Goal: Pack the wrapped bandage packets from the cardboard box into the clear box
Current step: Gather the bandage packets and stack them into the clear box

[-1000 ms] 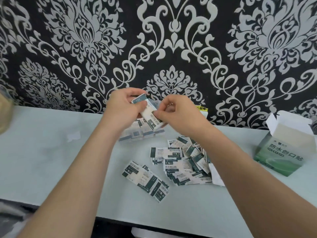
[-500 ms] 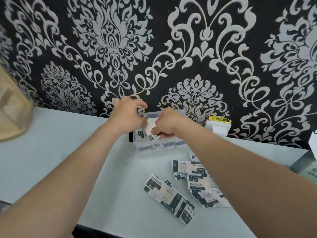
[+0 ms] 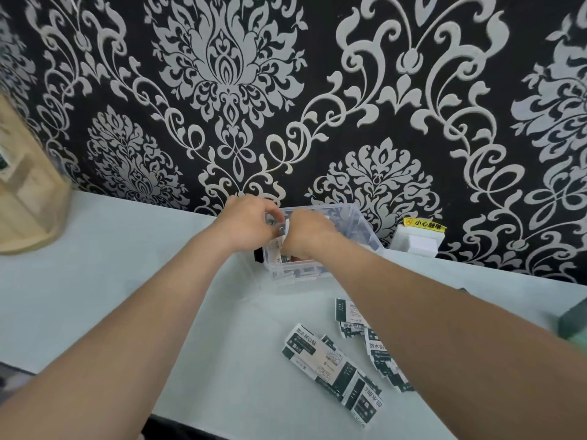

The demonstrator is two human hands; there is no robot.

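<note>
I'm seeing a pale bench (image 3: pixel 127 296). On it, at the back, is the clear box (image 3: pixel 365 228), with packets showing through its near wall. Nearer me a strip of packets (image 3: pixel 330 363) lies flat, print up. Just right of it is a loose pile of packets (image 3: pixel 352 319), partly under a forearm. A wooden stand (image 3: pixel 28 211) sits far left. A white block (image 3: pixel 416 241) with a yellow label is right of the clear box. The green cardboard box (image 3: pixel 571 322) is at the right edge, blurred.

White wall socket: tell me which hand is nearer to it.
Right. The right hand is over the clear box, left of the white wall socket; the left hand sits at the box's left edge, farther off.
</note>
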